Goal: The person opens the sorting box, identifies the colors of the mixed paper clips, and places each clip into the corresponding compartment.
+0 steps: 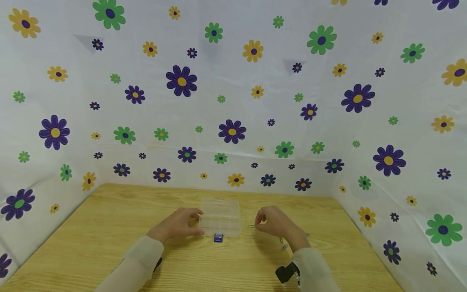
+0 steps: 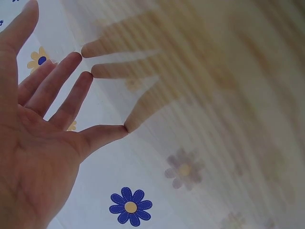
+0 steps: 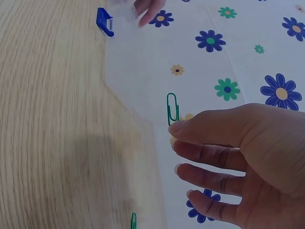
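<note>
A clear plastic box [image 1: 220, 224] with inner dividers lies on the table, its blue latch [image 1: 218, 238] facing the near side. My left hand [image 1: 178, 224] rests at the box's left side, thumb and fingers spread apart. In the left wrist view those fingers [image 2: 66, 102] are nearly straight, with their mirror image beside the tips. To the right of the box, my right hand [image 1: 275, 223] pinches a green paper clip [image 3: 172, 109] by one end between thumb and forefinger. The clip points toward the box, and the other fingers are loosely bent.
Several paper clips [image 1: 284, 246] are scattered on the wooden table [image 1: 189, 267] under and beside my right wrist. One green clip [image 3: 133, 222] shows at the bottom of the right wrist view. White flower-printed sheets [image 1: 215, 117] wall the table at the back and both sides.
</note>
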Demonstrator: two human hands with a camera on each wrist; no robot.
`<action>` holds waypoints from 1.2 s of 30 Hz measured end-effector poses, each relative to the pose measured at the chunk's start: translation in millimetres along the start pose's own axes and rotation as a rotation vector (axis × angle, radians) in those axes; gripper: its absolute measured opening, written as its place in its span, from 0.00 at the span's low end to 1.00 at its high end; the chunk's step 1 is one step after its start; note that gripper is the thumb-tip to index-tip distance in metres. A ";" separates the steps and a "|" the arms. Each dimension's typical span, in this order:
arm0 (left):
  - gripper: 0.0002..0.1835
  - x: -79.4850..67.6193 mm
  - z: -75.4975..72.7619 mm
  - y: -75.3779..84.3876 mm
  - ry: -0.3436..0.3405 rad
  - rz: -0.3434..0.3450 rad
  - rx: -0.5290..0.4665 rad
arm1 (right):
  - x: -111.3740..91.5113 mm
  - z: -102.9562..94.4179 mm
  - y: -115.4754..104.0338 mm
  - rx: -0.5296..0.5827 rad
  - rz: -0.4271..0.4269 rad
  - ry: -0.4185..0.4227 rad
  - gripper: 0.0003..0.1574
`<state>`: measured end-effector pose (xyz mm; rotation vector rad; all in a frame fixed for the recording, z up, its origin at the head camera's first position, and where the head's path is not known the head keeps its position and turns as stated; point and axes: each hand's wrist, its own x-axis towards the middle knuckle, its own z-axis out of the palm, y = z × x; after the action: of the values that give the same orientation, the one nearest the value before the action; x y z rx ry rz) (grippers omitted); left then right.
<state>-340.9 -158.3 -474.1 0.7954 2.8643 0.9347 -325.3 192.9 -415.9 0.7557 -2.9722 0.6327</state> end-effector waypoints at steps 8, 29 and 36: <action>0.38 0.2 0.1 0.6 0.003 -0.007 -0.006 | 11.3 9.7 -12.1 -0.001 -0.071 -0.026 0.06; 0.39 4.4 1.4 -3.0 0.002 0.001 0.016 | 37.0 28.7 -37.4 -0.054 -0.102 -0.068 0.07; 0.39 4.0 1.1 -3.1 -0.003 -0.011 0.002 | 41.4 30.2 -45.3 -0.069 -0.114 -0.059 0.06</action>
<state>-345.7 -157.9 -476.3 0.7790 2.8644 0.9285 -338.3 126.1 -421.9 0.9454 -2.9586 0.5075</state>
